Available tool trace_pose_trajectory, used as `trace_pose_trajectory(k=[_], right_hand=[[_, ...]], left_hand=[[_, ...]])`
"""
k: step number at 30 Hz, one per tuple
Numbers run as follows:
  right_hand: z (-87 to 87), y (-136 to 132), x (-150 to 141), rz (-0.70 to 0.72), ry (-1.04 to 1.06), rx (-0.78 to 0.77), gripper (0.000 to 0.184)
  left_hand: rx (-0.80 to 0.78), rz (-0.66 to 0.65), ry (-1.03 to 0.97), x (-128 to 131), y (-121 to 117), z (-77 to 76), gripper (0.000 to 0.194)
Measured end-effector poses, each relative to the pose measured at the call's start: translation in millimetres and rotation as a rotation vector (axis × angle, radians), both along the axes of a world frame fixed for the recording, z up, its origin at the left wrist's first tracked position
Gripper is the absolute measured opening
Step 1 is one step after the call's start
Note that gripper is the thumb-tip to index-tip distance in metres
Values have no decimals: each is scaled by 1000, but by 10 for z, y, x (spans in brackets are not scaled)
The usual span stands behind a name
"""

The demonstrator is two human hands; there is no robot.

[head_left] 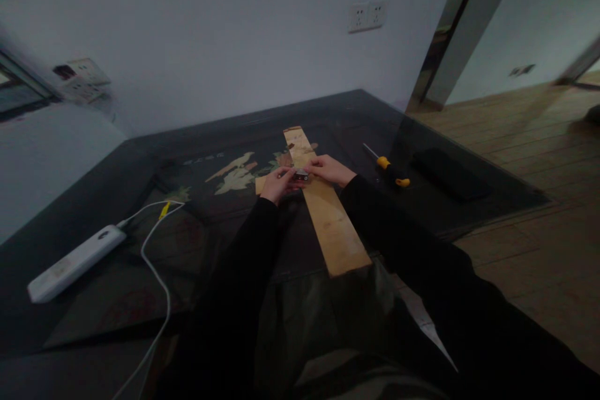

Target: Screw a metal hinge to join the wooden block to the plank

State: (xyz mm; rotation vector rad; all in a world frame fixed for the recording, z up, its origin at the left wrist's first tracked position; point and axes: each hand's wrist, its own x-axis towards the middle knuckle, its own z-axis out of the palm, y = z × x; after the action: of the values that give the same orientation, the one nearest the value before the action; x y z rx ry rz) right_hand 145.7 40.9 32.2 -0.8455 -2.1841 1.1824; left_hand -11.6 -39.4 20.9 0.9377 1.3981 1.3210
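Both hands meet over a long, flat wooden board (334,225) that runs away from me across the dark table. My left hand (278,185) pinches the left side of a small metal piece with a round hole, perhaps a hinge or bracket (301,175). From the right, the closed fingers of my right hand (328,169) touch the same metal piece. A shorter wooden strip (259,185) shows beside my left hand, partly hidden by it. To the right lies a screwdriver (390,167) with a yellow and black handle.
The dark table (281,256) carries a leaf pattern. At left lies a white power bank-like block (77,262) with a white cable (164,284). A black flat object (450,174) sits beyond the screwdriver. Wall sockets (367,16) are on the wall behind.
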Motion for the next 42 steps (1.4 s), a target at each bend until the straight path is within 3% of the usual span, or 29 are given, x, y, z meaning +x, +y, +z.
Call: trace_pose_trajectory(k=[4,7,15,21,30,42], right_hand=[[33,11,63,27,-75,-13,29],[32,18,90,53,-101,-26,31],[-23,74,87,62,-77,10,31],[-11,45,56,42,-83,47,32],[31,78,97,-19,-51,87,28],[35,68,134,62,-93,41,38]], left_hand=[[34,21,216,-71,57,-46,20],[85,-23,272,-82,74,-83,23],[30,-163,64,22,21,-83,23],[-34,-205,33,57,-12,-44,15],[-73,-85,43,50,0,-47,14],[-72,-33,127,38,37,-115,18]])
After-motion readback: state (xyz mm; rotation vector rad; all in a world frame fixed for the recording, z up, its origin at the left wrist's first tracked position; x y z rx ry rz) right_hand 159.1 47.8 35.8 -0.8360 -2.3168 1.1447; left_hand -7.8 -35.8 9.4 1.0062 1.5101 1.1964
